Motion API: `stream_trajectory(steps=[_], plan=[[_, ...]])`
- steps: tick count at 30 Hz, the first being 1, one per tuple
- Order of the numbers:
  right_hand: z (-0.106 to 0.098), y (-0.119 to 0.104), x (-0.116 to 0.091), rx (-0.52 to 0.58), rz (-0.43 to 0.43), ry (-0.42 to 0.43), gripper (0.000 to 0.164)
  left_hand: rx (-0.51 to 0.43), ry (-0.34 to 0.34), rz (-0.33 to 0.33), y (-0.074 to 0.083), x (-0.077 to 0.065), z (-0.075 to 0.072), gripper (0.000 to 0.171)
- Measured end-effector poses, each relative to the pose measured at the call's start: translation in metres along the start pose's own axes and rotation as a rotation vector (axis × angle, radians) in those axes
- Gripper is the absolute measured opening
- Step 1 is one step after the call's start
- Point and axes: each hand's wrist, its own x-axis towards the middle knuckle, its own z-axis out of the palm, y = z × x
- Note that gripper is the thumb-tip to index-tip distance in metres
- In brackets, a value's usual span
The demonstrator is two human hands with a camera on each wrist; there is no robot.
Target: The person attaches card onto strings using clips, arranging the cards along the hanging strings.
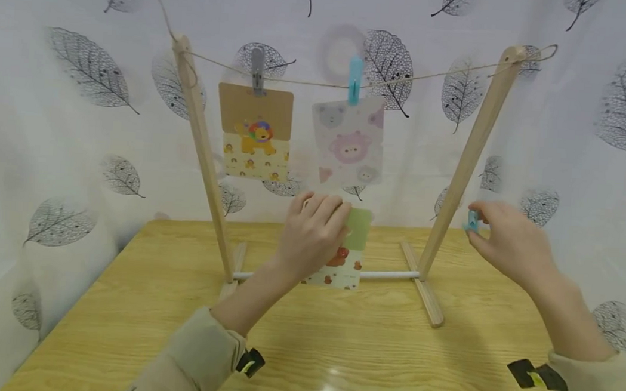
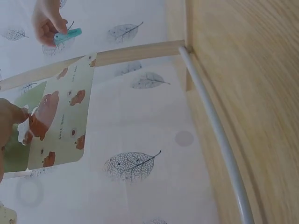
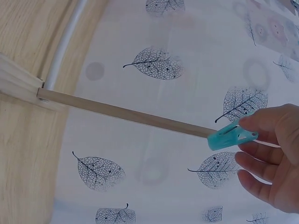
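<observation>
In the head view my left hand (image 1: 316, 228) holds a green card with red bear prints (image 1: 357, 240) below the string, covering much of it. The left wrist view shows its thumb pressed on the card's bear picture (image 2: 46, 114). Off to the right, beyond the stand's right post, my right hand (image 1: 512, 240) pinches a blue clothespin (image 1: 473, 221) between thumb and fingers. On the string (image 1: 306, 83) hang two cards: a brown and yellow lion card (image 1: 257, 147) under a grey clothespin (image 1: 257, 68), and a pink and white animal card (image 1: 348, 147) under another blue clothespin (image 1: 355, 78).
Two wooden posts, left (image 1: 200, 147) and right (image 1: 468, 157), hold up the string. A white rod (image 1: 389, 275) joins their feet on the wood-grain table (image 1: 336, 346). Behind stands a white curtain (image 1: 426, 23) with dark leaf prints.
</observation>
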Motion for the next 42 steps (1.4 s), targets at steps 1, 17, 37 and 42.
stream_trajectory(steps=[1, 17, 37, 42], plan=[[-0.001, 0.0, 0.001, 0.003, 0.007, -0.003, 0.034, 0.001, -0.002, 0.0, 0.001, 0.002, 0.001, 0.023], [-0.019, -0.005, 0.009, 0.002, 0.007, 0.108, 0.037, 0.015, 0.091, 0.034, 0.009, 0.029, 0.013, 0.018], [-0.032, -0.005, 0.025, -0.053, -0.127, 0.319, 0.032, 0.078, 0.152, 0.025, 0.015, 0.066, 0.025, 0.016], [-0.035, -0.006, 0.026, -0.043, -0.131, 0.329, 0.032, 0.076, 0.155, 0.025, 0.015, 0.07, 0.027, 0.019]])
